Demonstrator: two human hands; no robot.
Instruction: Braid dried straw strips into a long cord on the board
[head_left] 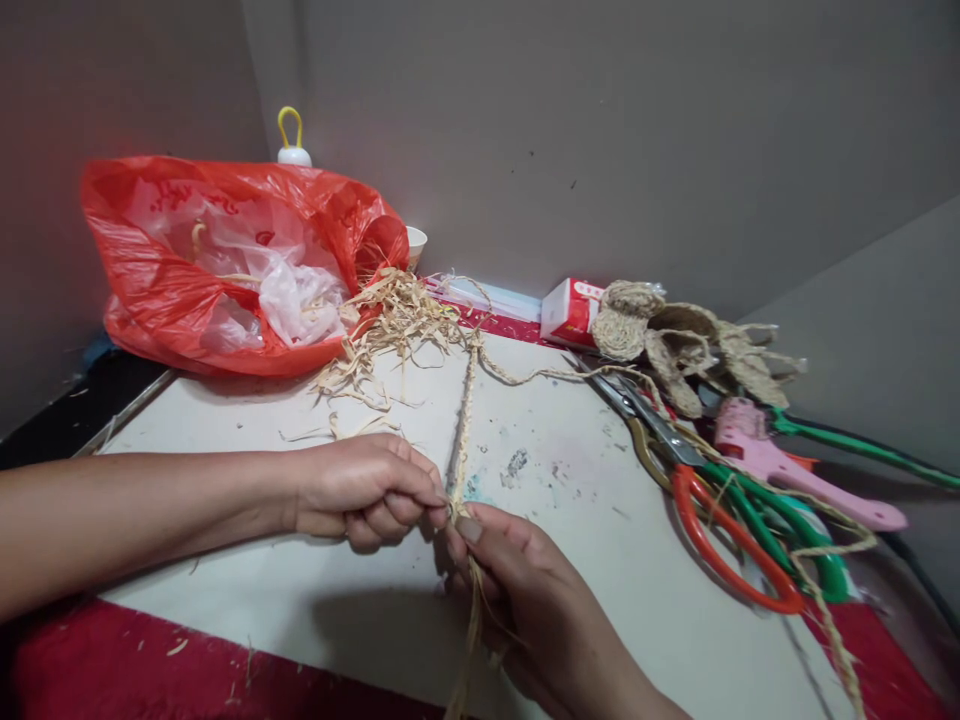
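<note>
A braided straw cord (466, 410) runs from the far part of the white board (555, 440) toward me, its near end meeting both hands. My left hand (379, 490) is closed, thumb and forefinger pinching at the braid's end. Close against it, my right hand (517, 580) grips the same end between thumb and fingers. Loose straw strands (474, 630) hang down from there past my right hand toward the bottom edge. The fingers hide the spot where the strands join the braid.
A red plastic bag (150, 290) stands back left beside loose straw scraps (405, 320). At right lie orange-handled scissors (682, 480), green-handled scissors (825, 560), a pink glue gun (810, 475) and coiled woven pieces (622, 325). A thin rope (832, 630) trails across them. Grey walls close the back.
</note>
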